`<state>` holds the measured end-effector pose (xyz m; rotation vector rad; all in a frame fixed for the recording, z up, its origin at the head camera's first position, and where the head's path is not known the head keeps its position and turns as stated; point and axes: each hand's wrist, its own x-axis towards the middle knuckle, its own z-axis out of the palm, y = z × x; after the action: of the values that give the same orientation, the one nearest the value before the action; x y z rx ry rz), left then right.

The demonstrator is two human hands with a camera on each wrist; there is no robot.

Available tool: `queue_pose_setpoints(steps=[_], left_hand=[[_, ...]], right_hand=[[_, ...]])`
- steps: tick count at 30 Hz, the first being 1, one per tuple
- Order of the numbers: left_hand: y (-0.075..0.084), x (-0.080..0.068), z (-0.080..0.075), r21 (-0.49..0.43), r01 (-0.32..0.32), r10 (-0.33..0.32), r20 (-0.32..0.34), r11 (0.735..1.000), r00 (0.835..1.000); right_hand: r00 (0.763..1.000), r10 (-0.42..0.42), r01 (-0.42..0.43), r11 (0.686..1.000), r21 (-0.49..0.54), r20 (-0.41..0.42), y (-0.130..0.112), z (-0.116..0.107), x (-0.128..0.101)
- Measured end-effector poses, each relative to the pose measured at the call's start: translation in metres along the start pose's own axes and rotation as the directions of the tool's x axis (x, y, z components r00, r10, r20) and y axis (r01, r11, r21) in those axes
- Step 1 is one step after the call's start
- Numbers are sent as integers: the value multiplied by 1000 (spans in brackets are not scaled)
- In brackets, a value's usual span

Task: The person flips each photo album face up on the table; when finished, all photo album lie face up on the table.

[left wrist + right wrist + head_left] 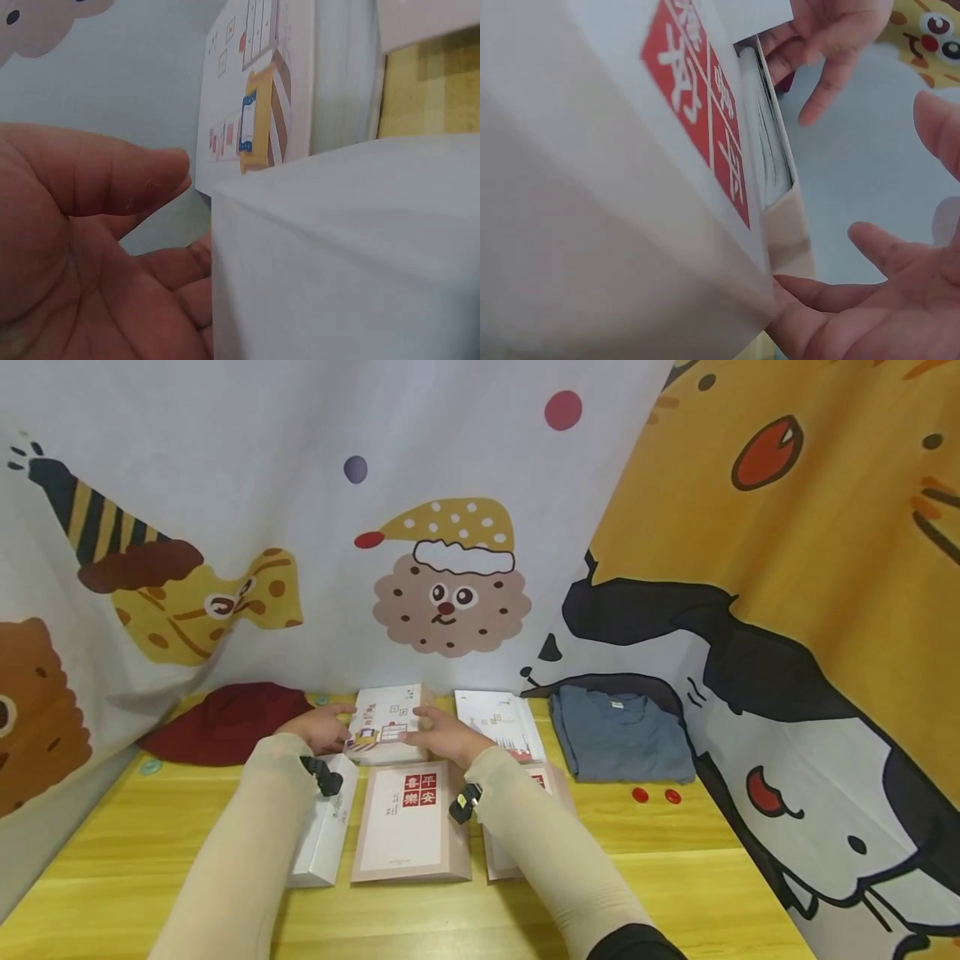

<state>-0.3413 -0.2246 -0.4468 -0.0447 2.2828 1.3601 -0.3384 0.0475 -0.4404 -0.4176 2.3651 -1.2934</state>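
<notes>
Both hands, the left hand (324, 727) and the right hand (442, 737), flank the illustrated white box (386, 723) on the yellow desk (675, 877), fingers relaxed and open, touching its sides.

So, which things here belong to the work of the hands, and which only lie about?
In hand: the illustrated white box, between left hand and right hand.
Lying about: red-label box, long white box, dark red cloth, folded blue shirt.

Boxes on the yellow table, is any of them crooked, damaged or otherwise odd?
Nothing looks damaged. The white illustrated box between both hands sits slightly turned against the straight beige box with red characters; the rest lie flat.
</notes>
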Motion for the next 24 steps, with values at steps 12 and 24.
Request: queue_pose_setpoints(steps=[12, 24], left_hand=[[8, 1, 4, 5, 26, -27, 51, 1000, 998], [10, 10, 8, -59, 14, -11, 55, 998, 998]], right_hand=[[999, 55, -54, 992, 117, 2, 8, -5, 2], [999, 47, -48, 995, 91, 9, 9, -2, 4]])
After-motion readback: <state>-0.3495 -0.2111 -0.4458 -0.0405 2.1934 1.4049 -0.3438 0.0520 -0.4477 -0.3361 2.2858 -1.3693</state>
